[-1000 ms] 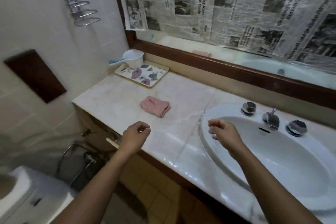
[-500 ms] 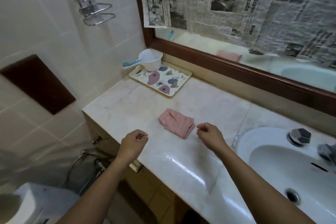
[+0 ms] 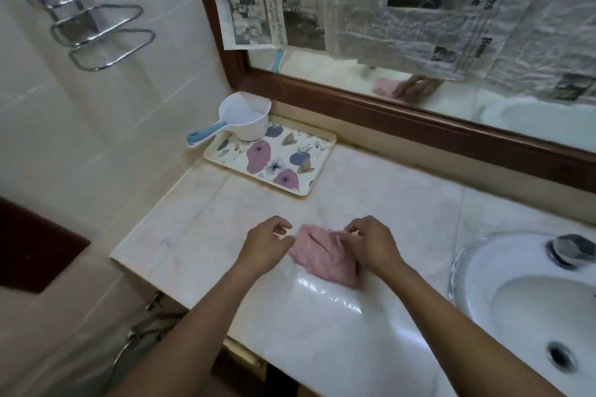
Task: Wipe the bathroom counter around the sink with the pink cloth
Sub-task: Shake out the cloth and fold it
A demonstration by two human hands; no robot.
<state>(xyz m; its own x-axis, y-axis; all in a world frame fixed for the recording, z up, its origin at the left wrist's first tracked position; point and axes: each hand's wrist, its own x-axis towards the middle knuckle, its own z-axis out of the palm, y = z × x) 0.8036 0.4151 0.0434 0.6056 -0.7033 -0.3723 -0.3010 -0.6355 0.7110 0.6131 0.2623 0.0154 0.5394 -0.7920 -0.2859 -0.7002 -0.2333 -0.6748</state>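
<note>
The pink cloth (image 3: 322,256) lies rumpled on the pale marble counter (image 3: 403,203), left of the white sink (image 3: 467,271). My right hand (image 3: 372,243) rests on the cloth's right part, with curled fingertips pinching its far edge. My left hand (image 3: 266,245) hovers just off the cloth's left edge. Its fingers are loosely curled and apart, and it holds nothing. The right hand hides the cloth's right side.
A floral tray (image 3: 317,155) sits in the back left corner with a white dipper (image 3: 248,116) on it. A chrome tap knob (image 3: 571,250) stands on the sink's rim. Newspaper (image 3: 419,10) covers the wood-framed mirror (image 3: 419,126). A wire rack (image 3: 96,26) hangs on the left wall.
Both hands have moved forward and in toward the cloth. The right hand, earlier over the sink and then beside the cloth, now lies on it. The view shifted left and down.
</note>
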